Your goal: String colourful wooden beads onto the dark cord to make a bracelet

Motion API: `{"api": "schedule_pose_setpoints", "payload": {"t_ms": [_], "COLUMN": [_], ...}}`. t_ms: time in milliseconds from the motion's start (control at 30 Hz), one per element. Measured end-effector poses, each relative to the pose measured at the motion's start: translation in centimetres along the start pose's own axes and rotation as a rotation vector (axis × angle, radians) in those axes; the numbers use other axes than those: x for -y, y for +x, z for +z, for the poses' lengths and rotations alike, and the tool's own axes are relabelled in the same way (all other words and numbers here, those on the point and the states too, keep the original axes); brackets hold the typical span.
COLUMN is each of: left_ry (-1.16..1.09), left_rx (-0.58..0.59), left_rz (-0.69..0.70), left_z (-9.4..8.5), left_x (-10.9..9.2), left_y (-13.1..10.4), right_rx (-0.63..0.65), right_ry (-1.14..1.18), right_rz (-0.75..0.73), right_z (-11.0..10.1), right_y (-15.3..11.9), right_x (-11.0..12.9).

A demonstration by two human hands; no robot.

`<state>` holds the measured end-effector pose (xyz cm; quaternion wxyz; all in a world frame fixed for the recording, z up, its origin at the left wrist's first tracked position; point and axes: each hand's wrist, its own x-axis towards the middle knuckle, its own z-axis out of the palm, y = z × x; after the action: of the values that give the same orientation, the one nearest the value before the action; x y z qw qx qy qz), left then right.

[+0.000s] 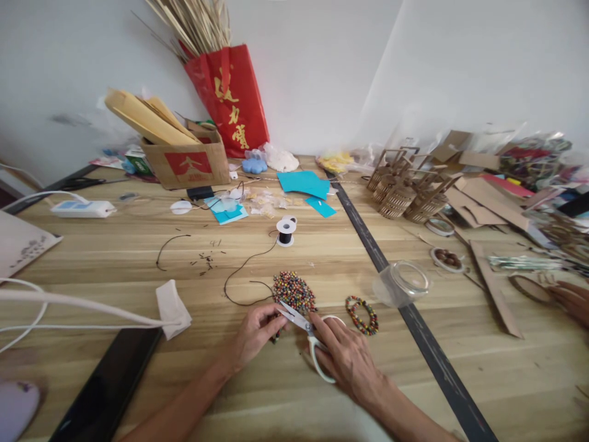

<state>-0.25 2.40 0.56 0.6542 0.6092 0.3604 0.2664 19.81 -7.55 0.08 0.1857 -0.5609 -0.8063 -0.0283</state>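
My right hand (352, 359) grips a pair of white-handled scissors (297, 318), whose parted blades point toward my left fingertips. The fingers of my left hand (257, 331) are pinched together at the blades; a short beaded strand (275, 337) shows just below them, partly hidden. Just beyond both hands lies a pile of small multicoloured beads (294, 291). A black cord (225, 288) curves from the pile's left side to a white spool (286, 233). To the right of my right hand rests a looped bead bracelet (362, 315).
A clear jar (402, 283) lies by the dark strip across the table. On the left are a black phone (110, 383), white cables and a power strip (83, 209). Woven baskets (405, 190) and cardboard crowd the right, where another person's hand (570, 299) reaches in.
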Motion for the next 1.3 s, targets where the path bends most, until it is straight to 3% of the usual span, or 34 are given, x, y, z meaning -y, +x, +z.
{"api": "schedule_pose_setpoints", "payload": {"t_ms": [400, 733, 933, 1100, 1300], "left_ry": [-0.101, -0.127, -0.330, -0.606, -0.711], "left_rx": [0.064, 0.040, -0.114, -0.312, -0.441], "left_rz": [0.002, -0.018, -0.027, 0.066, 0.160], "left_z": [0.0, -0.1, -0.4, -0.7, -1.5], "left_x": [-0.2, 0.0, 1.6, 0.5, -0.1], "left_y": [-0.1, -0.1, 0.4, 0.9, 1.2], "right_rx": [0.026, 0.001, -0.021, 0.040, 0.071], "right_ry": [0.038, 0.138, 0.196, 0.271, 0.190], "right_rz": [-0.023, -0.037, 0.028, 0.090, -0.020], "right_z": [0.0, 0.9, 1.0, 0.1, -0.9], "right_y": [-0.4, -0.8, -0.5, -0.2, 0.1], "right_x": [0.3, 0.0, -0.3, 0.0, 0.7]}}
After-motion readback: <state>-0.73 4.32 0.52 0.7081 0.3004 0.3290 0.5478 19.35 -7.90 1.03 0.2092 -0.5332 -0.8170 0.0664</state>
